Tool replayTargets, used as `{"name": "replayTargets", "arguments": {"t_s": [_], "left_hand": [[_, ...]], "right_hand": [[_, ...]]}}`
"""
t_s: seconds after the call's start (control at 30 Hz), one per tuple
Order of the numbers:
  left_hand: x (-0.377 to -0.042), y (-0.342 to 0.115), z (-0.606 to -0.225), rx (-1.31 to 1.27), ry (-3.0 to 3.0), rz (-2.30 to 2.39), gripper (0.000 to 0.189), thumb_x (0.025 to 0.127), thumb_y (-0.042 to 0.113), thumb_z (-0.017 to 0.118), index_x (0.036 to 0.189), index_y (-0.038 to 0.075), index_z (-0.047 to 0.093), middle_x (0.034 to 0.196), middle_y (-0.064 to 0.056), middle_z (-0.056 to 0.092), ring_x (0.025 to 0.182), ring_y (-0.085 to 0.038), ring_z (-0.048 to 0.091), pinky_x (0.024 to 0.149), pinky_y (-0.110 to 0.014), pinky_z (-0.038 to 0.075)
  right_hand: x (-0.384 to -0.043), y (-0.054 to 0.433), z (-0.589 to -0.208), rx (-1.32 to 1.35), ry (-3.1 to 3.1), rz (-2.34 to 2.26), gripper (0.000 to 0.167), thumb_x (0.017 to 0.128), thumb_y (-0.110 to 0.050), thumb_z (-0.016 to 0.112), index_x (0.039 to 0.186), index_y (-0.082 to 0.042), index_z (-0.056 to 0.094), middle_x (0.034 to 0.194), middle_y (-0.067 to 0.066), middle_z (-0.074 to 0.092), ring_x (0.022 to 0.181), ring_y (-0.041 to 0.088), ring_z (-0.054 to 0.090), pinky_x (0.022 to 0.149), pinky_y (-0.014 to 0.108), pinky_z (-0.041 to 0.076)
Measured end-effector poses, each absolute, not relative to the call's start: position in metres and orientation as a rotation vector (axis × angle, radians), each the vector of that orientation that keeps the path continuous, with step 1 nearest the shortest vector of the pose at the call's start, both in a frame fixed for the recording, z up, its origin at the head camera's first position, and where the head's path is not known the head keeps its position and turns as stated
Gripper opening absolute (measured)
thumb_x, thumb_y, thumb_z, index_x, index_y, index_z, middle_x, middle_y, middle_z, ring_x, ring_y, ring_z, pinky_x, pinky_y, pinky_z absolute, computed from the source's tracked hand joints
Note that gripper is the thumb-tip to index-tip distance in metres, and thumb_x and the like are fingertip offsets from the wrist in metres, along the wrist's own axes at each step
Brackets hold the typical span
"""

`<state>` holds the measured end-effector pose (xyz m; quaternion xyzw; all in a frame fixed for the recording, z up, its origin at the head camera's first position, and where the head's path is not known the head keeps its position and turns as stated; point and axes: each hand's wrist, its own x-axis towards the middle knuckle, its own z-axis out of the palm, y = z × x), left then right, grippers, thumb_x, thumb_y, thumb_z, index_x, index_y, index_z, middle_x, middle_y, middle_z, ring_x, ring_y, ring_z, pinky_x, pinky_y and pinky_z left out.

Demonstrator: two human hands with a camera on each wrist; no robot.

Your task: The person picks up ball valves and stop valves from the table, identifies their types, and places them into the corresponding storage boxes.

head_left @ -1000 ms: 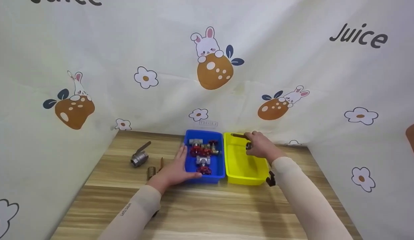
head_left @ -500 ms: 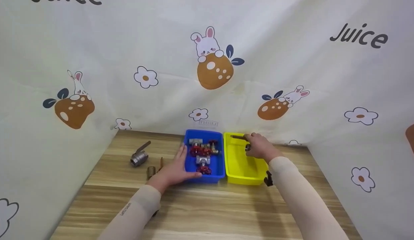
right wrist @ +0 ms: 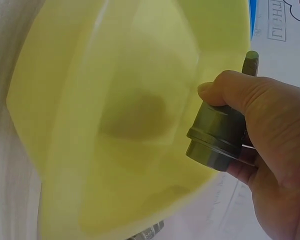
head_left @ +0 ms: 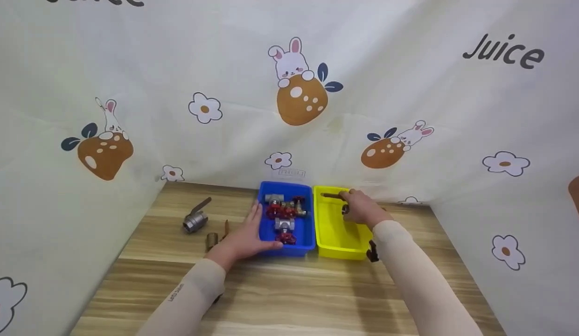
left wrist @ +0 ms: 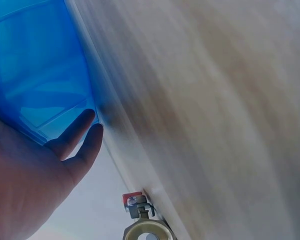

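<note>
Two hands are busy at two neighbouring bins. With our right hand [head_left: 362,209] we grip a dark valve [right wrist: 217,132], thumb on one side of its body and fingertips on the other, above the far half of the yellow bin [head_left: 343,253]. Its lever [head_left: 333,195] juts out past the fingers; we cannot tell whether it touches the bin's wall. Our left hand [head_left: 245,239] grips nothing: its fingers extend along the near-left side of the blue bin [head_left: 296,251], the thumb at the front edge. Inside that bin lie several red-wheel valves [head_left: 284,226].

To set our valve down well, we would lower it gently to the yellow floor, mind the lever so it does not snag on the rim, and loosen thumb and fingers only once the body bears its own weight. A drop could make it roll or knock the thin wall. Light, steady pressure from our left palm should suffice; pushing hard might slide both bins. We should also mind our left forearm, for a brass valve [head_left: 212,241] stands beside that wrist, with a steel valve [head_left: 195,221] farther off on the table [head_left: 289,294].
</note>
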<state>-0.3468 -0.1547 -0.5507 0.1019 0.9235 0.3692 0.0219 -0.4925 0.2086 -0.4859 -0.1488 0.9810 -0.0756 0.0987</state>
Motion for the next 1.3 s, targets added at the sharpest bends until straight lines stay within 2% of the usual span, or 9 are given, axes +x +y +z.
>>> {"name": "replayTargets", "arguments": {"t_s": [0.17, 0.43, 0.57, 0.77, 0.9, 1.1, 1.3], "left_hand": [[-0.346, -0.155, -0.551, 0.303, 2.853, 1.158, 0.139, 0.084, 0.074, 0.085, 0.178, 0.01, 0.005, 0.186, -0.011, -0.007, 0.159, -0.053, 0.033, 0.124, -0.066, 0.039], [-0.348, -0.154, -0.55, 0.288, 2.857, 1.154, 0.14, 0.083, 0.077, 0.084, 0.178, 0.009, 0.007, 0.186, -0.013, -0.005, 0.159, -0.054, 0.034, 0.122, -0.069, 0.04], [-0.348, -0.154, -0.55, 0.292, 2.867, 1.135, 0.141, 0.082, 0.078, 0.084, 0.178, 0.009, 0.007, 0.186, -0.014, -0.004, 0.158, -0.054, 0.034, 0.122, -0.068, 0.04], [-0.349, -0.155, -0.551, 0.307, 2.886, 1.097, 0.141, 0.082, 0.078, 0.084, 0.178, 0.009, 0.006, 0.186, -0.014, -0.002, 0.158, -0.054, 0.036, 0.121, -0.067, 0.042], [-0.347, -0.153, -0.554, 0.296, 2.869, 1.093, 0.141, 0.083, 0.078, 0.083, 0.178, 0.01, 0.005, 0.186, -0.014, -0.004, 0.157, -0.054, 0.037, 0.12, -0.067, 0.043], [-0.347, -0.153, -0.551, 0.308, 2.853, 1.106, 0.141, 0.083, 0.077, 0.084, 0.178, 0.01, 0.003, 0.186, -0.013, -0.007, 0.158, -0.054, 0.034, 0.121, -0.067, 0.043], [-0.347, -0.154, -0.549, 0.309, 2.861, 1.082, 0.143, 0.082, 0.08, 0.082, 0.178, 0.011, 0.001, 0.186, -0.012, -0.008, 0.159, -0.054, 0.033, 0.12, -0.067, 0.043]], "right_hand": [[-0.49, 0.204, -0.486, -0.453, 2.897, -0.203, 0.077, 0.1, -0.015, 0.084, 0.168, -0.014, 0.048, 0.163, 0.02, 0.052, 0.139, 0.038, 0.055, 0.124, 0.061, 0.041], [-0.49, 0.202, -0.491, -0.415, 2.871, -0.195, 0.076, 0.102, -0.018, 0.082, 0.169, -0.015, 0.046, 0.156, 0.018, 0.056, 0.13, 0.034, 0.057, 0.122, 0.06, 0.045], [-0.489, 0.203, -0.496, -0.439, 2.861, -0.159, 0.071, 0.105, -0.021, 0.079, 0.168, -0.015, 0.047, 0.15, 0.018, 0.058, 0.122, 0.033, 0.057, 0.117, 0.06, 0.049], [-0.486, 0.203, -0.5, -0.503, 2.856, -0.171, 0.064, 0.105, -0.017, 0.076, 0.164, -0.01, 0.051, 0.137, 0.017, 0.062, 0.113, 0.032, 0.058, 0.107, 0.054, 0.054], [-0.482, 0.205, -0.505, -0.473, 2.812, -0.205, 0.066, 0.105, -0.017, 0.076, 0.165, -0.01, 0.049, 0.136, 0.017, 0.061, 0.115, 0.032, 0.057, 0.11, 0.055, 0.052], [-0.486, 0.203, -0.508, -0.481, 2.787, -0.172, 0.066, 0.108, -0.019, 0.073, 0.166, -0.004, 0.046, 0.145, 0.022, 0.059, 0.122, 0.033, 0.055, 0.119, 0.056, 0.046], [-0.487, 0.203, -0.511, -0.433, 2.769, -0.276, 0.056, 0.109, -0.018, 0.072, 0.159, -0.005, 0.053, 0.137, 0.018, 0.062, 0.118, 0.033, 0.056, 0.115, 0.053, 0.048]]}}
